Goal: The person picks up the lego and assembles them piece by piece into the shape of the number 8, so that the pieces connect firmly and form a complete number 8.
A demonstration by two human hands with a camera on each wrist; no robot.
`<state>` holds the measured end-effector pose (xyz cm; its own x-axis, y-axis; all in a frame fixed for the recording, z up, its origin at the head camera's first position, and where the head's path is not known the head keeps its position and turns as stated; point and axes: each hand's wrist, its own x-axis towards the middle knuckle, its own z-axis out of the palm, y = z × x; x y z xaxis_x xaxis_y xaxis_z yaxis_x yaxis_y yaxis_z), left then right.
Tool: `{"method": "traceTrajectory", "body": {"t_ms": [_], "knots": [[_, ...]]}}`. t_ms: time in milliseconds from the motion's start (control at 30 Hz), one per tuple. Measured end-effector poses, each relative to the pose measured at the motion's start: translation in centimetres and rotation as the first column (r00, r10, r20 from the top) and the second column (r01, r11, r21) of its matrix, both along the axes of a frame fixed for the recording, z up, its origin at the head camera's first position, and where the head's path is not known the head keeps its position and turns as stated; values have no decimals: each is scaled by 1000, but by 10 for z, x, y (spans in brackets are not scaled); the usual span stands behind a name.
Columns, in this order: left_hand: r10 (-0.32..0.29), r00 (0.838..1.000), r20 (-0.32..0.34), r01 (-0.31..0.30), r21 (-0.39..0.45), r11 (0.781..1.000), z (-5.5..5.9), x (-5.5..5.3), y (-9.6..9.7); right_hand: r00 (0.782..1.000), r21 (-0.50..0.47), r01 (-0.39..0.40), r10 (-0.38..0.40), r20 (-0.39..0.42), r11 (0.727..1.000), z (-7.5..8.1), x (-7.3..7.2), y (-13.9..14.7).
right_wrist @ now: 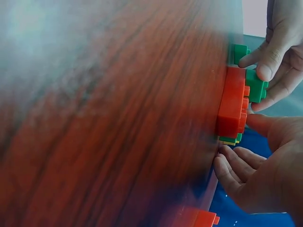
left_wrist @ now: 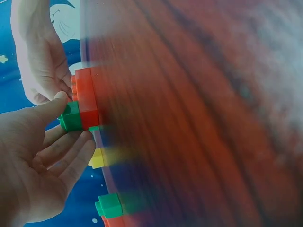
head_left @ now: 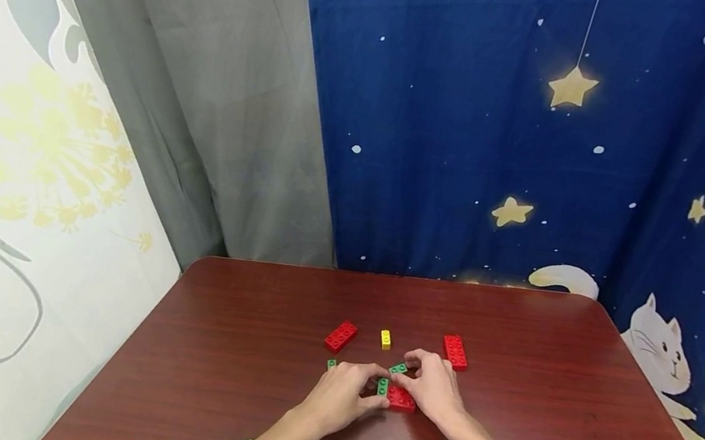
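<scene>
My left hand [head_left: 344,394] pinches a small green brick [left_wrist: 71,116] between thumb and fingers. This brick sits on the studs at the left end of a red brick [head_left: 402,400], which lies on the table. My right hand [head_left: 433,385] is at the far right of the red brick, its thumb beside the studs and its fingers loosely bent. A second green brick [head_left: 398,368] lies just behind the red one, close to the right thumb and forefinger; contact is unclear. Another green brick [head_left: 331,364] shows partly behind my left hand.
Farther back on the brown table [head_left: 229,356] lie a red brick [head_left: 341,336] at left, a small yellow brick [head_left: 385,339] in the middle and another red brick [head_left: 455,352] at right. A blue curtain [head_left: 456,112] hangs beyond the far edge.
</scene>
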<state>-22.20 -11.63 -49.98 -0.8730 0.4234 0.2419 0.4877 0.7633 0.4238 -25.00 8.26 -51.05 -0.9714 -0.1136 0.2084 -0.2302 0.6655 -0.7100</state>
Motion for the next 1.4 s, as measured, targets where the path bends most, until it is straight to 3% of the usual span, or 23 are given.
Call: {"method": "traceTrajectory", "body": {"t_ms": [500,1400], "knots": [[7,1000,-3,-7,-6,1000,0,0,0,998,25,19,-18,-64,999,-5,1,-4],[18,1000,-4,-18,-16,1000,0,-1,-1,999,-16,20,-21,-42,1000,-4,-1,-1]]}}
